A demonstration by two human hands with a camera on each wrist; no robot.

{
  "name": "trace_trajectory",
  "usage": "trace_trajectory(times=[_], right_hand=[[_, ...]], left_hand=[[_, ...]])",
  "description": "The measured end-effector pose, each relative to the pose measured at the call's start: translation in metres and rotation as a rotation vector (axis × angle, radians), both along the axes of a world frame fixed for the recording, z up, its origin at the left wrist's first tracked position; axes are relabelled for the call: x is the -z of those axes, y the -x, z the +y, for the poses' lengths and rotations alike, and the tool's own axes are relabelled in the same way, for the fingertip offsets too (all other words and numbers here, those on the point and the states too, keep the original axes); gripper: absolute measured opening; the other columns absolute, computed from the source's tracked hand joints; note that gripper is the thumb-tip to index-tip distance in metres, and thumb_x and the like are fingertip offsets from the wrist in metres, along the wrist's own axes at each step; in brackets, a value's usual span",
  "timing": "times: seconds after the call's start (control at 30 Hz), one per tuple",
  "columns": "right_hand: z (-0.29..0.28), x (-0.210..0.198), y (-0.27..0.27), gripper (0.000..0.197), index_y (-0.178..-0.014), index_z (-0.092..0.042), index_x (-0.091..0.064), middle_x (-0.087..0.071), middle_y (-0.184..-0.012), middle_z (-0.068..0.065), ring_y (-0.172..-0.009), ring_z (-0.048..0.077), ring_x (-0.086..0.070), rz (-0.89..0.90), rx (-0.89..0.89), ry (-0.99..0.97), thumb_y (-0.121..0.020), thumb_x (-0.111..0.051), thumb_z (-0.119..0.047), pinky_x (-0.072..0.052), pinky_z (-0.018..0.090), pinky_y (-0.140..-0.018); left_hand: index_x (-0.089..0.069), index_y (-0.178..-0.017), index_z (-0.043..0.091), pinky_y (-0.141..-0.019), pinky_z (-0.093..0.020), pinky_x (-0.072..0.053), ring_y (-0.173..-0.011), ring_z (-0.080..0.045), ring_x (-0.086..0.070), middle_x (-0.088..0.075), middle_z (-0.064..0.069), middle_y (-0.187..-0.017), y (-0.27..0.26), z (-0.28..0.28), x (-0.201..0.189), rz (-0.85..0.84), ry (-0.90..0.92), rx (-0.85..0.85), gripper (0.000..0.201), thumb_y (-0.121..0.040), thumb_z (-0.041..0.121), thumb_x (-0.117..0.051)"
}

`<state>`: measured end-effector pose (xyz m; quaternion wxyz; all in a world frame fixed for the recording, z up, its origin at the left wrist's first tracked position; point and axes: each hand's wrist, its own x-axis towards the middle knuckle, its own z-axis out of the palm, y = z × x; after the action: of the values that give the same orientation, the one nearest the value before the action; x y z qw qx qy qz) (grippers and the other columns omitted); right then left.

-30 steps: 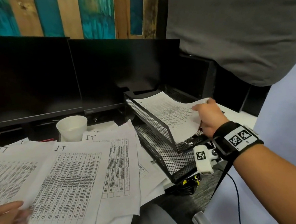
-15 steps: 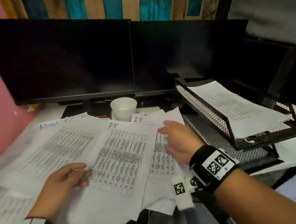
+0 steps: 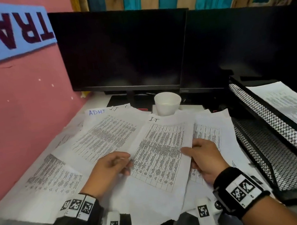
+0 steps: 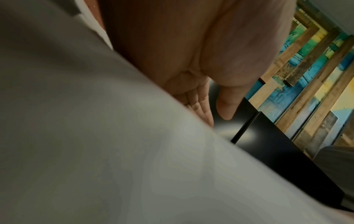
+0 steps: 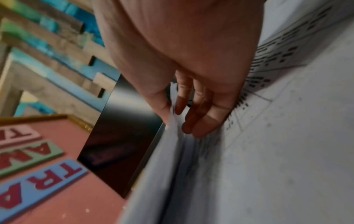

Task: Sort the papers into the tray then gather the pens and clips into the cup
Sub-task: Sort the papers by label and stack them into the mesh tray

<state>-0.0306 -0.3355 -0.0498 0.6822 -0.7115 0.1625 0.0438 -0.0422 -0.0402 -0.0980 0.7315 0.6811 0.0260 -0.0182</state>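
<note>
Printed sheets lie fanned over the desk. The top one, marked "I.T" (image 3: 160, 148), lies between my hands. My right hand (image 3: 191, 154) pinches its right edge, thumb on top and fingers beneath; the right wrist view shows that pinch (image 5: 172, 118) closely. My left hand (image 3: 126, 162) rests at the sheet's left edge with straight fingers (image 4: 201, 112), the thumb held apart. A white cup (image 3: 168, 103) stands behind the papers. The black mesh tray (image 3: 269, 115) stands at the right, one sheet (image 3: 294, 108) in its top tier. A small red item (image 3: 142, 109) peeks out left of the cup.
Two dark monitors (image 3: 126, 51) stand along the back of the desk. A pink wall (image 3: 21, 110) with a blue sign closes off the left side. The tray's lower tier (image 3: 262, 154) is just right of my right hand. Papers overhang the desk's near edge.
My right hand left the sheet in the tray's top tier, came back to the pile and took the "I.T" sheet's right edge. My left hand moved to its left edge. The view swung left.
</note>
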Motion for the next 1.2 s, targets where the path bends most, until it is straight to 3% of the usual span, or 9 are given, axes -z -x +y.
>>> trace_trajectory(times=[0.1, 0.2, 0.27, 0.43, 0.6, 0.7, 0.8, 1.1, 1.2], right_hand=[[-0.002, 0.008, -0.002, 0.027, -0.078, 0.013, -0.059, -0.067, -0.078, 0.026, -0.064, 0.031, -0.068, -0.071, 0.013, 0.085, -0.091, -0.078, -0.002, -0.06, 0.04, -0.063], [-0.009, 0.006, -0.002, 0.031, -0.076, 0.012, -0.063, -0.065, -0.08, 0.038, -0.066, 0.044, -0.064, -0.108, 0.018, 0.17, -0.094, -0.076, -0.009, -0.061, 0.05, -0.069], [-0.02, 0.007, -0.004, 0.028, -0.071, -0.003, -0.074, -0.067, -0.068, 0.017, -0.063, 0.031, -0.058, -0.154, 0.052, 0.245, -0.096, -0.074, -0.013, -0.056, 0.039, -0.064], [-0.046, 0.002, -0.001, 0.026, -0.122, -0.012, -0.077, -0.075, -0.122, -0.005, -0.117, 0.017, -0.069, -0.243, 0.253, 0.182, -0.098, -0.075, -0.02, -0.051, 0.039, -0.113], [-0.065, 0.001, 0.002, 0.015, -0.098, -0.032, -0.078, -0.078, -0.113, -0.003, -0.11, 0.021, -0.074, -0.297, 0.388, 0.123, -0.1, -0.071, -0.018, -0.056, 0.045, -0.106], [-0.074, 0.006, 0.002, 0.018, -0.097, -0.024, -0.071, -0.078, -0.106, 0.011, -0.1, 0.038, -0.074, -0.225, 0.414, 0.064, -0.105, -0.057, -0.014, -0.06, 0.063, -0.094], [-0.081, 0.011, 0.003, 0.02, -0.104, -0.014, -0.062, -0.071, -0.1, 0.021, -0.079, 0.031, -0.065, -0.163, 0.394, 0.008, -0.105, -0.046, -0.003, -0.062, 0.048, -0.072], [-0.082, 0.016, 0.011, 0.038, -0.129, -0.01, -0.062, -0.078, -0.118, 0.014, -0.106, 0.041, -0.075, -0.042, 0.194, -0.067, -0.1, -0.05, 0.011, -0.058, 0.061, -0.095], [-0.083, 0.02, 0.015, 0.029, -0.12, -0.005, -0.069, -0.081, -0.108, 0.014, -0.093, 0.033, -0.079, -0.021, 0.135, -0.054, -0.097, -0.061, 0.01, -0.064, 0.046, -0.081]], left_hand=[[-0.081, -0.093, 0.012, -0.068, -0.032, -0.057, -0.065, -0.028, -0.066, -0.075, -0.024, -0.082, 0.003, -0.001, -0.004, 0.02, 0.032, -0.021, 0.029, -0.074, 0.032, -0.094], [-0.076, -0.1, 0.001, -0.084, -0.039, -0.055, -0.077, -0.031, -0.068, -0.075, -0.025, -0.086, 0.004, -0.002, -0.005, 0.016, 0.103, -0.141, 0.009, -0.099, -0.001, -0.067], [-0.078, -0.103, 0.005, -0.09, -0.038, -0.054, -0.086, -0.027, -0.073, -0.079, -0.018, -0.091, 0.004, 0.0, -0.008, -0.009, -0.003, -0.166, 0.014, -0.1, -0.001, -0.065], [-0.081, -0.095, 0.024, -0.086, -0.028, -0.051, -0.081, -0.002, -0.071, -0.081, 0.012, -0.09, -0.004, 0.003, -0.017, -0.03, -0.349, -0.147, 0.014, -0.096, 0.011, -0.074], [-0.071, -0.098, 0.043, -0.085, -0.022, -0.048, -0.096, -0.004, -0.068, -0.073, 0.015, -0.1, -0.008, -0.007, -0.031, 0.036, -0.707, -0.015, 0.018, -0.092, 0.029, -0.08], [-0.068, -0.109, 0.042, -0.083, -0.019, -0.045, -0.097, 0.001, -0.064, -0.07, 0.016, -0.111, -0.01, -0.018, -0.041, 0.044, -0.791, 0.061, 0.025, -0.089, 0.037, -0.082], [-0.062, -0.121, 0.041, -0.09, -0.025, -0.048, -0.096, -0.004, -0.066, -0.07, 0.016, -0.106, -0.011, -0.032, -0.046, 0.098, -0.863, 0.155, 0.041, -0.086, 0.046, -0.083], [-0.051, -0.144, 0.034, -0.077, -0.026, -0.057, -0.069, -0.003, -0.073, -0.079, 0.009, -0.088, -0.011, -0.054, -0.039, 0.158, -0.697, 0.25, 0.079, -0.078, 0.021, -0.093], [-0.049, -0.148, 0.034, -0.076, -0.027, -0.057, -0.072, -0.006, -0.073, -0.078, 0.006, -0.09, -0.011, -0.054, -0.036, 0.141, -0.743, 0.251, 0.081, -0.079, 0.02, -0.09]])
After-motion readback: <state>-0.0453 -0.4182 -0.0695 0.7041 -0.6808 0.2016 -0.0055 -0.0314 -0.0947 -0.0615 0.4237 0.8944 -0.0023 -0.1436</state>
